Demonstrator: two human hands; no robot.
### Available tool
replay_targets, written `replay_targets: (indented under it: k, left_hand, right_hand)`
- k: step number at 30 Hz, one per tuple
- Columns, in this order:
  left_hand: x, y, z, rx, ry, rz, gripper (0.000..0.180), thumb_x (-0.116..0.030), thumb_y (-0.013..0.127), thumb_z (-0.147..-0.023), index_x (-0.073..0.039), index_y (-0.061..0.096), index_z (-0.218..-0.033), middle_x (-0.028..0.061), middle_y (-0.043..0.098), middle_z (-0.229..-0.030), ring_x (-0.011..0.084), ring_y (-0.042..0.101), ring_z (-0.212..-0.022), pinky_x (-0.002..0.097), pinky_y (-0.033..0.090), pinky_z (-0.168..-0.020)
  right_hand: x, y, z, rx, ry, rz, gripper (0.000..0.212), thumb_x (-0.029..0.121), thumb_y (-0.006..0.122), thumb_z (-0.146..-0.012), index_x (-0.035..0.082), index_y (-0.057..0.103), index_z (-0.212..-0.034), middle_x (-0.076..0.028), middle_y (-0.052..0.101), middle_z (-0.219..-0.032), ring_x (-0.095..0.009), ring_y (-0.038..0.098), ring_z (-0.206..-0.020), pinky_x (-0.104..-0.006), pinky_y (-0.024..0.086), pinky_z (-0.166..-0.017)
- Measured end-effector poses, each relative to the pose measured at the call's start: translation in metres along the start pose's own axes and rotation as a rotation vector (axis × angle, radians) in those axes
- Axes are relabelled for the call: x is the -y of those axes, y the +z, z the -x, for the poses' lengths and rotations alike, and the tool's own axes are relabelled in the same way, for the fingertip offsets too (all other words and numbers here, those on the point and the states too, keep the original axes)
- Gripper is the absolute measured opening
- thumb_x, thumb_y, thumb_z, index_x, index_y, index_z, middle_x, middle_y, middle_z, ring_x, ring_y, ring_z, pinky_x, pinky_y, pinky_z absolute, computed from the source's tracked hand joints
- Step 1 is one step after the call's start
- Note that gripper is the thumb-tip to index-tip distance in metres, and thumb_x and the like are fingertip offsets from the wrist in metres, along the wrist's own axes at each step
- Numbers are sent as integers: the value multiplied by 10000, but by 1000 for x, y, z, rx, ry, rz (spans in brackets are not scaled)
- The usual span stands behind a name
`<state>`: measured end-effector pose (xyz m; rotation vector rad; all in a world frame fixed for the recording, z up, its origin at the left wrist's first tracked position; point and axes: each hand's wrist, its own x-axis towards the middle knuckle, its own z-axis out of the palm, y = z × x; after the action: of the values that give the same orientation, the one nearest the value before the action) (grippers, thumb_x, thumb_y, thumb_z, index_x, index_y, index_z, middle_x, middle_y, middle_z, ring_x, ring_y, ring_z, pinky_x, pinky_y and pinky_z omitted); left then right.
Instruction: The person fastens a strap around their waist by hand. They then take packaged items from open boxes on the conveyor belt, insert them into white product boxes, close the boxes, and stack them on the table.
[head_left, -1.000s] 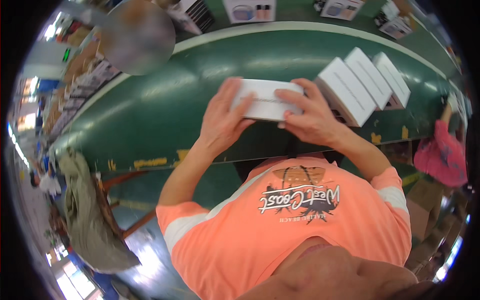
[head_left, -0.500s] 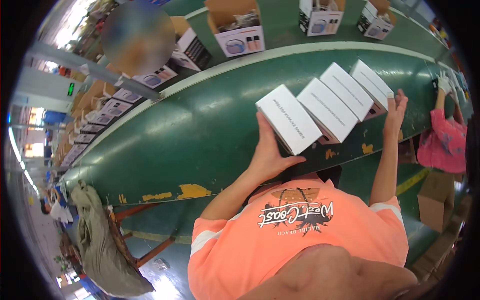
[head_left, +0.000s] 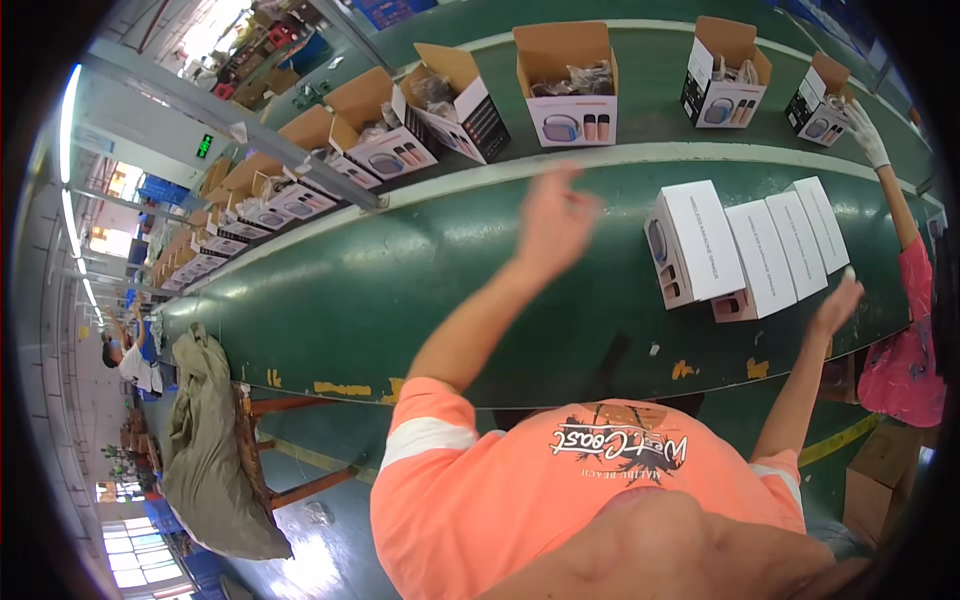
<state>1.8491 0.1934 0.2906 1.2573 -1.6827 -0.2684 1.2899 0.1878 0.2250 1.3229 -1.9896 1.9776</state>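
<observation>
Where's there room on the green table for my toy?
The biggest bare patch of green table is left of the left arm, bordered by the white rail. Another lies between the left hand and four white boxes. It's crowded where those boxes stand together beside the right hand, and beyond the rail, where open cartons stand.

Left hand [head_left: 560, 222]: open lane across green table [head_left: 340, 290] at 9 o'clock, another at 5. Blocked at 12 by open carton [head_left: 575, 122]; at 3–4, white boxes [head_left: 762, 258]. Right hand [head_left: 838, 304]: same boxes obstruct 9–12.
</observation>
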Motion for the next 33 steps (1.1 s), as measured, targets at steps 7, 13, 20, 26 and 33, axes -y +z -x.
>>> replay_targets:
  k: [7, 13, 20, 26, 33]
  left_hand:
    - [141, -151, -99, 29, 112, -690, 422, -115, 753, -801, -76, 595, -1191, 123, 537, -1283, 360, 613, -1128, 456, 538, -896]
    - [104, -143, -100, 252, 293, -888, 166, -260, 689, -883, -109, 657, -942, 66, 664, -954, 353, 695, -802, 476, 561, -700]
    - [-49, -140, 48, 447, 366, -795, 105, -174, 636, -834, -89, 636, -897, 97, 633, -834, 270, 693, -724, 388, 557, -577]
    - [-82, -143, 123, 418, 409, -401, 192, -131, 620, -830, -52, 666, -999, 75, 639, -856, 256, 683, -736, 357, 555, -622]
    - [-26, -152, 146, -402, -157, 250, 464, -4, 592, -937, 10, 504, -1391, 129, 587, -1339, 253, 597, -1167, 343, 451, -1014]
  right_hand:
    - [235, -9, 180, 417, -859, -316, 374, 309, 439, -1063, 47, 512, -1320, -181, 622, -1073, -275, 603, -910, -414, 519, -783]
    - [289, 40, 259, 937, -945, -404, 230, -31, 716, -708, 19, 497, -757, -113, 631, -812, -279, 618, -662, -371, 491, -558]
    - [310, 86, 299, 1000, -550, -316, 566, 47, 799, -736, -17, 516, -1222, -242, 516, -1347, -415, 539, -1235, -442, 479, -1011]
    - [303, 122, 296, 1245, -437, -614, 885, 54, 795, -765, 33, 345, -1527, -195, 408, -1516, -350, 374, -1441, -408, 313, -1176]
    - [280, 137, 306, 1332, 852, -1312, 883, 268, 748, -897, 40, 256, -1595, -107, 377, -1582, -223, 352, -1458, -375, 275, -1195]
